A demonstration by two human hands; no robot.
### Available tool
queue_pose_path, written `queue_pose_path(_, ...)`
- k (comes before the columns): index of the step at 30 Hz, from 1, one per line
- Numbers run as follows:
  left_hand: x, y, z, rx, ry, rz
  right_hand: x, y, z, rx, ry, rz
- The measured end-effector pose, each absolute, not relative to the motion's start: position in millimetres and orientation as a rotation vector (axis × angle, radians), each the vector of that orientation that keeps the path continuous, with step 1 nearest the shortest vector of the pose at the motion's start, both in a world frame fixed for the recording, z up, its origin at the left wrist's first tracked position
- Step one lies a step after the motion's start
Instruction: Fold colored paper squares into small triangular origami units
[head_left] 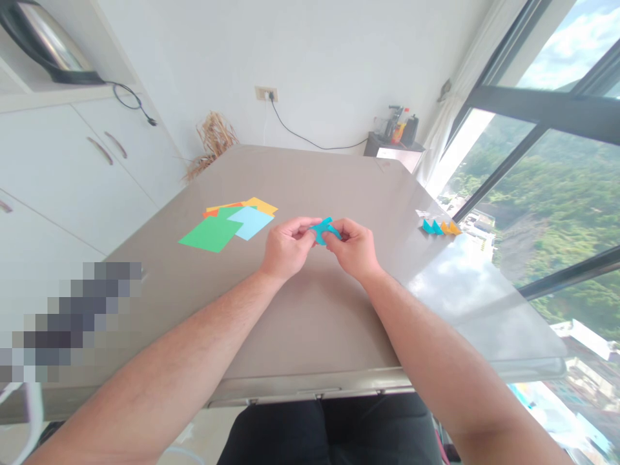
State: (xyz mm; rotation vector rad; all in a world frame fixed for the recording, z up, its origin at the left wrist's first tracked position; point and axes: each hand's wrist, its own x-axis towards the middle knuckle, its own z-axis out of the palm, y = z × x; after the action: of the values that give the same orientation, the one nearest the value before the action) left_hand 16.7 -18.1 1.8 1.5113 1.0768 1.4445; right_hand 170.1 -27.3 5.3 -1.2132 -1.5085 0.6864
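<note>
Blue paper pinched between two hands

A small folded piece of blue paper (320, 234) is at the middle of the view, held up over the table (310, 323); take it as the centre of the clock, with twelve o'clock pointing away from the person. At nine o'clock the left hand (285, 248) pinches its near edge between thumb and fingers. At three o'clock the right hand (358, 248) pinches the other side in the same way, thumb pressed to the paper.

Farther out at nine o'clock, overlapping sheets lie flat: a green sheet (209, 234) and a light blue sheet (252, 223) in front, a yellow sheet (261, 205) behind. Well apart at three o'clock, two blue folded pieces (427, 227) and two orange folded pieces (451, 228) stand in a row near the window (547, 168).

Dried stalks (216, 139) show at ten o'clock, with a kettle (62, 45) beyond them. A wall socket (266, 94) sits at eleven, a low cabinet (394, 154) between one and two.
</note>
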Motion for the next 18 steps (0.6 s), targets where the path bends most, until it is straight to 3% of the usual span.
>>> queue_pose_path(18,11.6,-12.4,-1.4,1.418,1.013,1.421,174.9,-26.1,11.1,-1.065,-1.462,0.939)
